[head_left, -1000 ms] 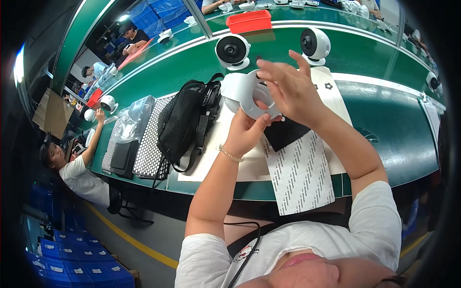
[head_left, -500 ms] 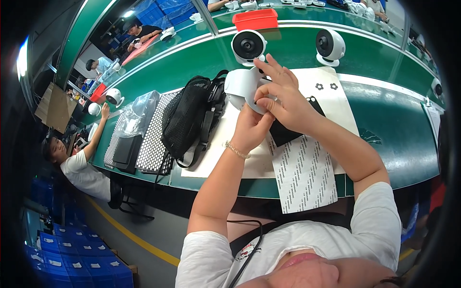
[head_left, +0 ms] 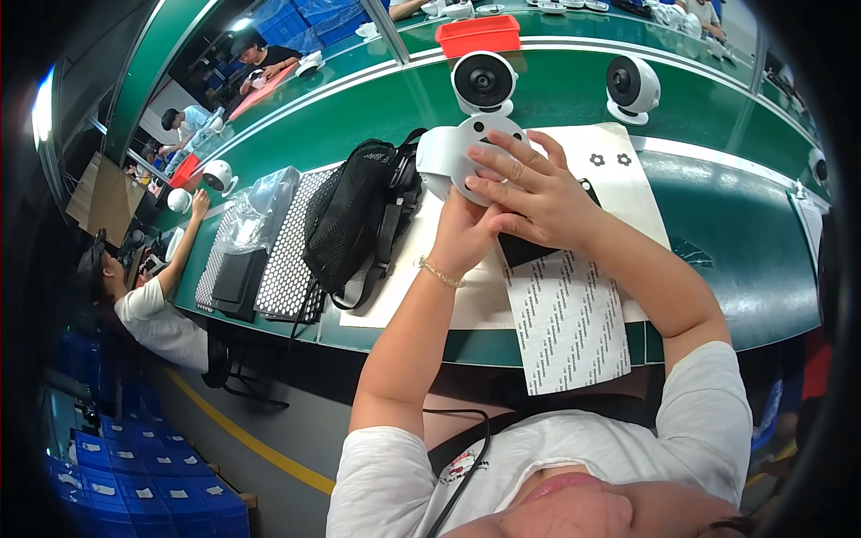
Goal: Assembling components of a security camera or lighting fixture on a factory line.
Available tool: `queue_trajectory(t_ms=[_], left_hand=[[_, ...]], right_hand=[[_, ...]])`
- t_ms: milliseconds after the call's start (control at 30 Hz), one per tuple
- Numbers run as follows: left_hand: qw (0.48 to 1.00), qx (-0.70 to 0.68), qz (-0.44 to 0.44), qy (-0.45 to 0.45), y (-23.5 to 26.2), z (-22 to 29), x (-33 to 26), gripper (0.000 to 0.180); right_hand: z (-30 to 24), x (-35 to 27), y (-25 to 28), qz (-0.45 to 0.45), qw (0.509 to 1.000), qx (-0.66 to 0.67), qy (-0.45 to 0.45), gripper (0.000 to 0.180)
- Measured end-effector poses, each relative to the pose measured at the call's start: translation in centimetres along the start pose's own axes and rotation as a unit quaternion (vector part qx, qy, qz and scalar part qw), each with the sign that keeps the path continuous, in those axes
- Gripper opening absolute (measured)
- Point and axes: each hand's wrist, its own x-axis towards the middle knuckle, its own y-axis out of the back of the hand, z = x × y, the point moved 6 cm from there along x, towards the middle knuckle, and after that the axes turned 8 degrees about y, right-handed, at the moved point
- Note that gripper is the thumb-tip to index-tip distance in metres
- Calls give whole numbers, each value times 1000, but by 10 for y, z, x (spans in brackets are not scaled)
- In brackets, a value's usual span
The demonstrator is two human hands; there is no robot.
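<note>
My left hand (head_left: 465,238) is closed around a white, round-bodied device (head_left: 438,152), holding it above the bench with its disc-shaped base turned up. Dark round pads (head_left: 479,126) show near the rim of that base. Across the disc lie the stretched fingers of my right hand (head_left: 536,193), somewhat spread, covering part of it; its thumb is close to the left hand. Beneath my hands, partly hidden, are a black sheet (head_left: 529,251) and a white printed backing sheet (head_left: 574,332) hanging over the bench edge.
Two similar white devices with black round fronts stand behind, one at the middle (head_left: 484,82) and one at right (head_left: 631,90). Left are a black mesh bag (head_left: 350,215), perforated sheets (head_left: 291,251) and clear plastic (head_left: 260,211). A red bin (head_left: 478,36) sits beyond. A co-worker (head_left: 161,314) sits at left.
My right hand has gone from bent, pinching fingers at the base to fingers laid across it. The base has tilted to face up more, showing its dark pads.
</note>
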Motion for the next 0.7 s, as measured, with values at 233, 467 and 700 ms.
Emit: queue_trajectory(t_ms=[233,467,700], left_hand=[[998,-68,8,-17,-2,7,-4,26],[996,-83,-3,-34,-3,10,-1,23],[993,-96,5,-68,-3,13,-2,23]], right_hand=[[46,-40,18,-58,934,258,-241,44],[42,-58,-6,-195,916,261,-234,39],[56,-57,-25,-153,908,261,-289,23]])
